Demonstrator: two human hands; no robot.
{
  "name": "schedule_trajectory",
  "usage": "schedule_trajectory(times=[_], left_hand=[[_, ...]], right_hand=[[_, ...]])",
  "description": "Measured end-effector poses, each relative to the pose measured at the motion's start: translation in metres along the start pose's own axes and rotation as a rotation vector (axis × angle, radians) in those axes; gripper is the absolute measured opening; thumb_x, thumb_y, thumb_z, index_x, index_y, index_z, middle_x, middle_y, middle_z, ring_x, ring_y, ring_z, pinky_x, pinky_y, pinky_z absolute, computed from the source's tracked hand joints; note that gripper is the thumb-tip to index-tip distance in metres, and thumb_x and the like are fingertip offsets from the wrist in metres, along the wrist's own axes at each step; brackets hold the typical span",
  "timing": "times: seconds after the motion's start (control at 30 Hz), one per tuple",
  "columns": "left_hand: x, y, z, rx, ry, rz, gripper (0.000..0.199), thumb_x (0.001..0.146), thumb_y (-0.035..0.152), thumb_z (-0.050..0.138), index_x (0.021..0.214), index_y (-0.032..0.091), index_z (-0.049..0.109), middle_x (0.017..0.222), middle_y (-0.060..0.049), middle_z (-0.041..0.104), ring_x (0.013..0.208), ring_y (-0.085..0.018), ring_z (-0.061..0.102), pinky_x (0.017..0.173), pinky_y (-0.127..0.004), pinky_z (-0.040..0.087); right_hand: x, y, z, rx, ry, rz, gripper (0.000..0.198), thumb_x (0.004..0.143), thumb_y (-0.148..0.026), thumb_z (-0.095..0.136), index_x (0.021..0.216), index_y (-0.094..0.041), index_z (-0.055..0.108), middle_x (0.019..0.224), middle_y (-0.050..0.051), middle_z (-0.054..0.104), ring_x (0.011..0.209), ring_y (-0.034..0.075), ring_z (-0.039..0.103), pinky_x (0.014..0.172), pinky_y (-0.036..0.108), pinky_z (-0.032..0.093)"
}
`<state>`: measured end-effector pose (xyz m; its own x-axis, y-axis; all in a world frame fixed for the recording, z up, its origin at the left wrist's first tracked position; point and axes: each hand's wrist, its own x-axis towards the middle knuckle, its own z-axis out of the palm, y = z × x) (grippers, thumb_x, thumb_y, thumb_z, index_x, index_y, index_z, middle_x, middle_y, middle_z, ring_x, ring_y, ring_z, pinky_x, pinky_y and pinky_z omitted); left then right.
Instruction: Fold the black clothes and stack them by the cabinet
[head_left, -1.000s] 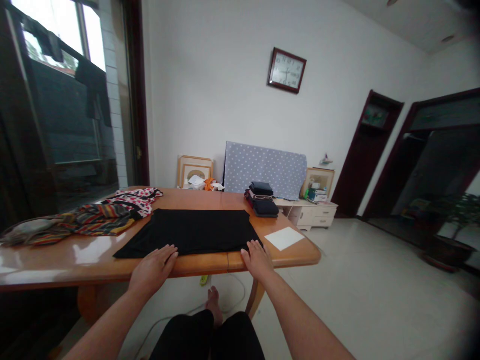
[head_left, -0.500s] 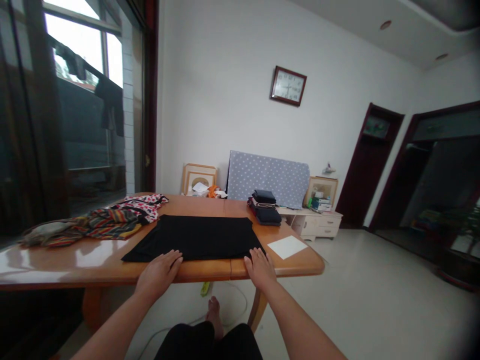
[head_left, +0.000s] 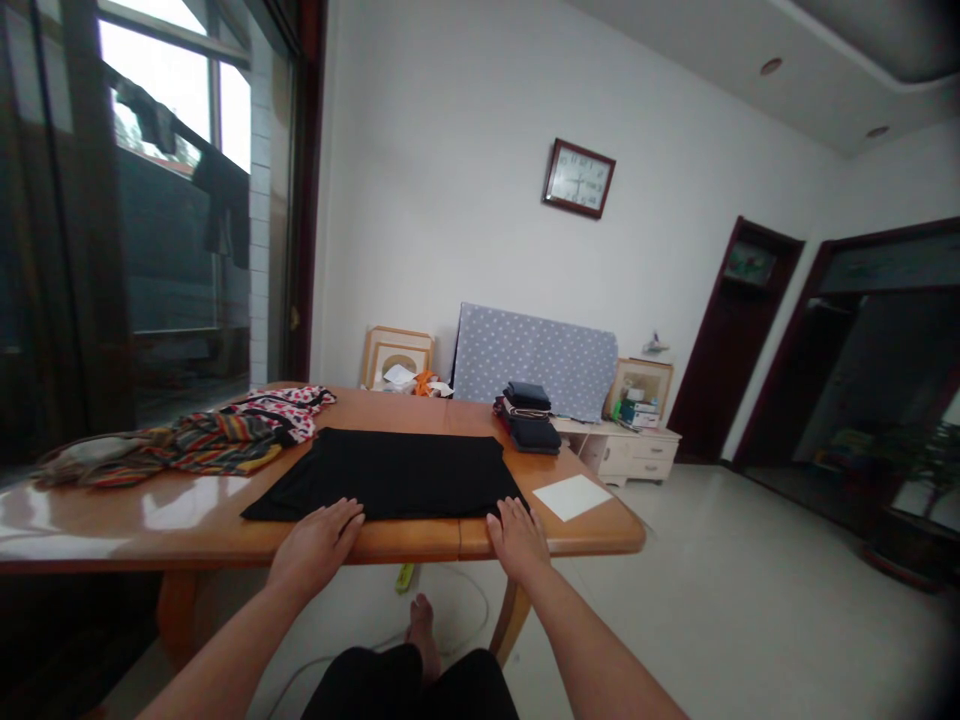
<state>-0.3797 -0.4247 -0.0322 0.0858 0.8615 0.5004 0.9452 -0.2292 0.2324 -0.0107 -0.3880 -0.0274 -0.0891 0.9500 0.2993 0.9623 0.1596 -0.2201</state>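
Observation:
A black garment (head_left: 409, 475) lies spread flat on the wooden table (head_left: 405, 540), its near edge close to the table's front edge. My left hand (head_left: 324, 535) rests on that near edge, left of its middle, with the fingers stretched out flat. At the near right corner of the cloth, my right hand (head_left: 517, 535) lies with its fingers extended over the fabric. Neither hand grips anything. Whether the black garment is a shirt or trousers cannot be made out.
Rumpled patterned clothes (head_left: 217, 440) lie along the table's left side. A stack of folded dark clothes (head_left: 529, 415) stands at the back right, with a white sheet of paper (head_left: 571, 497) nearer the right end. Behind is a low white cabinet (head_left: 637, 455).
The camera view has shifted very slightly. Both hands and the black garment stay where they were.

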Motion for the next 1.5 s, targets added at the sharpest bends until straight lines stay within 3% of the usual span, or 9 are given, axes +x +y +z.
schedule_trajectory(times=[0.5,1.1,1.5], left_hand=[[-0.009,0.014,-0.01,-0.047,0.063,-0.047,0.041,0.098,0.043,0.04,0.121,0.025,0.069,0.131,-0.008,0.065,0.128,-0.025,0.055,0.112,-0.044,0.038],[-0.017,0.021,-0.014,-0.056,0.044,-0.073,0.041,0.1,0.043,0.039,0.121,0.025,0.068,0.134,-0.009,0.064,0.13,-0.024,0.053,0.111,-0.042,0.038],[-0.02,0.022,-0.012,-0.033,0.053,-0.088,0.038,0.1,0.042,0.04,0.12,0.025,0.066,0.133,-0.006,0.064,0.13,-0.023,0.052,0.111,-0.041,0.037]], right_hand=[[0.0,0.007,0.016,-0.058,0.047,-0.042,0.062,0.099,-0.05,0.027,0.144,-0.015,0.049,0.149,0.013,0.047,0.144,0.026,0.035,0.118,0.048,0.02],[0.003,0.025,0.035,-0.145,0.022,-0.076,0.07,0.095,-0.055,0.022,0.148,-0.016,0.044,0.151,0.01,0.044,0.144,0.027,0.033,0.118,0.048,0.02],[-0.008,0.016,0.019,-0.139,0.012,-0.095,0.063,0.094,-0.049,0.025,0.143,-0.019,0.051,0.149,0.011,0.047,0.143,0.029,0.035,0.116,0.05,0.025]])
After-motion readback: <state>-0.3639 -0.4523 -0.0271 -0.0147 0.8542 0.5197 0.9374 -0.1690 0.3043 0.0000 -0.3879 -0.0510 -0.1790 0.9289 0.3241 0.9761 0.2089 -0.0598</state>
